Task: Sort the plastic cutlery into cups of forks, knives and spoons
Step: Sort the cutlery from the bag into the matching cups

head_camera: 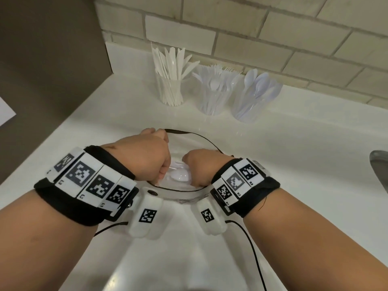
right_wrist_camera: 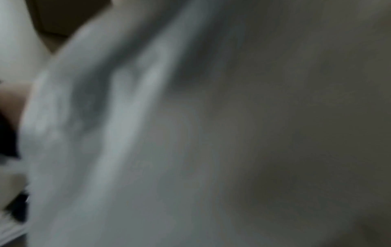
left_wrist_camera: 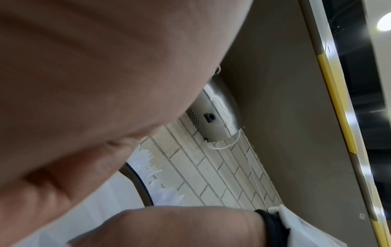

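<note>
A clear bowl with a dark rim (head_camera: 197, 136) sits on the white counter in front of me, holding loose white plastic cutlery (head_camera: 179, 175) with a spoon on top. My left hand (head_camera: 162, 173) reaches into the bowl from the left, fingers curled round cutlery handles. From the right, my right hand (head_camera: 195, 171) hangs curled over the same pile, its fingers hidden. At the back stand three clear cups: knives (head_camera: 170, 87), forks (head_camera: 214, 91) and spoons (head_camera: 254, 95). The left wrist view shows the bowl rim (left_wrist_camera: 137, 180) and fork tines (left_wrist_camera: 148, 160). The right wrist view is a white blur.
A brick wall (head_camera: 273, 38) runs behind the cups and a brown panel (head_camera: 52, 59) closes off the left. A metal edge (head_camera: 380, 169) shows at the far right. A black cable (head_camera: 252, 244) trails over the counter. A metal wall unit (left_wrist_camera: 213, 117) hangs above.
</note>
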